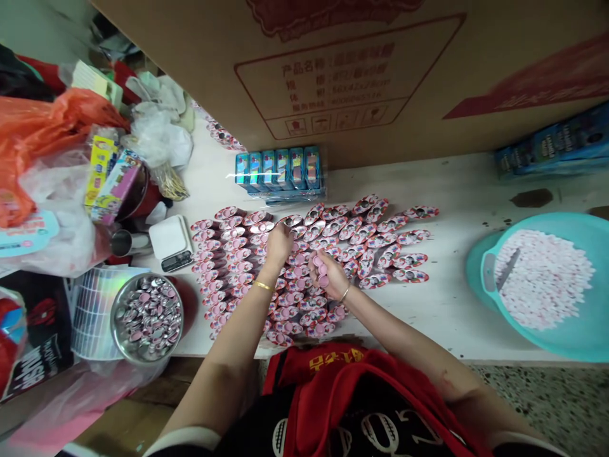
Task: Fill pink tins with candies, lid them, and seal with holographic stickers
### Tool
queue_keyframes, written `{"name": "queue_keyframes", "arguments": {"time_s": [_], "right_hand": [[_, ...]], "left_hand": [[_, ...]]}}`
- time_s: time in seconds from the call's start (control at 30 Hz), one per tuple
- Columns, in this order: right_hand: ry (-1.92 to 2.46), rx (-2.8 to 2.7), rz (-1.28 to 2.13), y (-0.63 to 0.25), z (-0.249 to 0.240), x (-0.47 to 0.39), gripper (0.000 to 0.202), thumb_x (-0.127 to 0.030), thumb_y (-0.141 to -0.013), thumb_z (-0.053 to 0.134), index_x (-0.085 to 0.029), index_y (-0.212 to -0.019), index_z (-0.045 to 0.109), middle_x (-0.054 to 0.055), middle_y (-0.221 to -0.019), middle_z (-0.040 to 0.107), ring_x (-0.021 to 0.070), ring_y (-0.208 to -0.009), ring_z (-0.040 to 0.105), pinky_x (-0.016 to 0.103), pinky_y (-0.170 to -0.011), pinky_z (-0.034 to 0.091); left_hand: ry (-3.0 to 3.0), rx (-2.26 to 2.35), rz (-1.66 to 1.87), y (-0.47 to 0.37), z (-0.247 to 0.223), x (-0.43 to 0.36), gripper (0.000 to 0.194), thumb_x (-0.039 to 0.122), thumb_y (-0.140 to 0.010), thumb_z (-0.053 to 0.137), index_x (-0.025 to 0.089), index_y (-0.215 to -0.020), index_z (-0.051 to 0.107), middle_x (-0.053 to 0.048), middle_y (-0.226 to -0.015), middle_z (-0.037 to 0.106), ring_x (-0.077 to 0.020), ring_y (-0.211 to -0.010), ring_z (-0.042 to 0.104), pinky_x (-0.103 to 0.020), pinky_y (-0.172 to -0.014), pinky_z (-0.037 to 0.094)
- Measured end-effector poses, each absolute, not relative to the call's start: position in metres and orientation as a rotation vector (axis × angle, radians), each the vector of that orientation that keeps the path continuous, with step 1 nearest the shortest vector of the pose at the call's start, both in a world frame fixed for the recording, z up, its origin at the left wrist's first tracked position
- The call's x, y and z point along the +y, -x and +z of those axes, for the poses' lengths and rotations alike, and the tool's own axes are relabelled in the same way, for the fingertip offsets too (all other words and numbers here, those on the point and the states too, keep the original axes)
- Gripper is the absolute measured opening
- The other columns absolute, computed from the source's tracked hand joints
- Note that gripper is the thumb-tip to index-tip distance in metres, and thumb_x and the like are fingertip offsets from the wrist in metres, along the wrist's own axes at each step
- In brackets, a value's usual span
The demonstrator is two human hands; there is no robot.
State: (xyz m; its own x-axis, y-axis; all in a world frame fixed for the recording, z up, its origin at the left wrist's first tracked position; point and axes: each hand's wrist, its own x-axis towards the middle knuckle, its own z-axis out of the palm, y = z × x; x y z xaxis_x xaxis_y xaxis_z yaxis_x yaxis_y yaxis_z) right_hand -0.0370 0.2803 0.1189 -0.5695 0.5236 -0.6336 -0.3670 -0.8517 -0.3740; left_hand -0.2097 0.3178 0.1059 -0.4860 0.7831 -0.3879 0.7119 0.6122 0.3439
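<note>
Many small red-and-pink oval containers [364, 233] stand packed on the white table. Those at the left hold pink round pieces in their tops; several at the right show dark openings. My left hand [280, 244] is over the back middle of the group, fingers pinched together at a container's top; what they hold is hidden. Just to its right, my right hand [329, 274] is palm up with its fingers curled round several pink round caps [322, 269].
A steel bowl [117, 317] of caps and a white scale [170, 240] are at the left. Blue boxes [283, 170] stand behind, before a large carton [409, 139]. A turquoise basin [578, 254] with small white-pink pieces is at the right.
</note>
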Motion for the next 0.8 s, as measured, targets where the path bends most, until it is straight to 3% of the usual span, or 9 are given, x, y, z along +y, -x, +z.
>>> {"name": "queue_keyframes", "arguments": {"time_s": [0.2, 0.37, 0.47, 0.57, 0.67, 0.8], "right_hand": [[1.094, -0.334, 2.457, 0.034, 0.123, 0.282, 0.041, -0.058, -0.077, 0.065, -0.021, -0.085, 0.05, -0.006, -0.061, 0.055, 0.0062, -0.041, 0.045, 0.016, -0.035, 0.031], [1.097, -0.323, 2.471, 0.039, 0.123, 0.282, 0.05, -0.065, -0.072, 0.067, -0.021, -0.072, 0.045, -0.006, -0.056, 0.055, 0.0056, -0.04, 0.043, 0.017, -0.034, 0.029], [1.1, -0.27, 2.486, 0.038, 0.123, 0.285, 0.051, -0.067, -0.07, 0.067, -0.02, -0.071, 0.047, -0.006, -0.052, 0.052, 0.0049, -0.038, 0.04, 0.016, -0.034, 0.027], [1.126, -0.203, 2.491, 0.037, 0.123, 0.288, 0.052, -0.068, -0.069, 0.067, -0.019, -0.071, 0.05, -0.007, -0.049, 0.049, 0.0045, -0.037, 0.038, 0.016, -0.033, 0.024], [1.192, -0.177, 2.469, 0.04, 0.122, 0.288, 0.051, -0.066, -0.068, 0.07, -0.018, -0.069, 0.051, -0.007, -0.045, 0.046, 0.0043, -0.036, 0.038, 0.016, -0.033, 0.024], [1.191, -0.055, 2.473, 0.046, 0.119, 0.29, 0.044, -0.06, -0.077, 0.066, -0.017, -0.071, 0.055, -0.004, -0.049, 0.053, 0.0059, -0.039, 0.046, 0.016, -0.035, 0.032]], "left_hand": [[-1.196, 2.263, -0.373, 0.224, 0.098, 0.339, 0.039, 0.051, -0.076, 0.06, 0.016, -0.09, 0.072, -0.019, -0.101, 0.071, -0.0332, -0.098, 0.065, -0.036, -0.077, 0.048], [-1.211, 2.287, -0.471, 0.226, 0.105, 0.342, 0.048, 0.058, -0.076, 0.06, 0.015, -0.094, 0.071, -0.02, -0.105, 0.069, -0.0352, -0.101, 0.064, -0.039, -0.08, 0.048], [-1.274, 2.278, -0.287, 0.217, 0.115, 0.332, 0.039, 0.047, -0.079, 0.061, 0.015, -0.099, 0.068, -0.018, -0.099, 0.069, -0.0313, -0.096, 0.064, -0.037, -0.079, 0.048], [-1.335, 1.932, 0.163, 0.198, 0.124, 0.307, 0.03, 0.036, -0.079, 0.061, 0.017, -0.101, 0.066, -0.009, -0.089, 0.068, -0.0212, -0.084, 0.063, -0.031, -0.075, 0.048], [-1.35, 1.56, 0.491, 0.179, 0.126, 0.281, 0.017, 0.031, -0.075, 0.063, 0.017, -0.084, 0.065, -0.004, -0.085, 0.063, -0.0153, -0.079, 0.059, -0.027, -0.074, 0.048], [-1.184, 1.699, 0.614, 0.183, 0.117, 0.283, 0.016, 0.033, -0.078, 0.058, 0.017, -0.074, 0.059, 0.0, -0.071, 0.059, -0.0125, -0.065, 0.054, -0.025, -0.064, 0.045]]}}
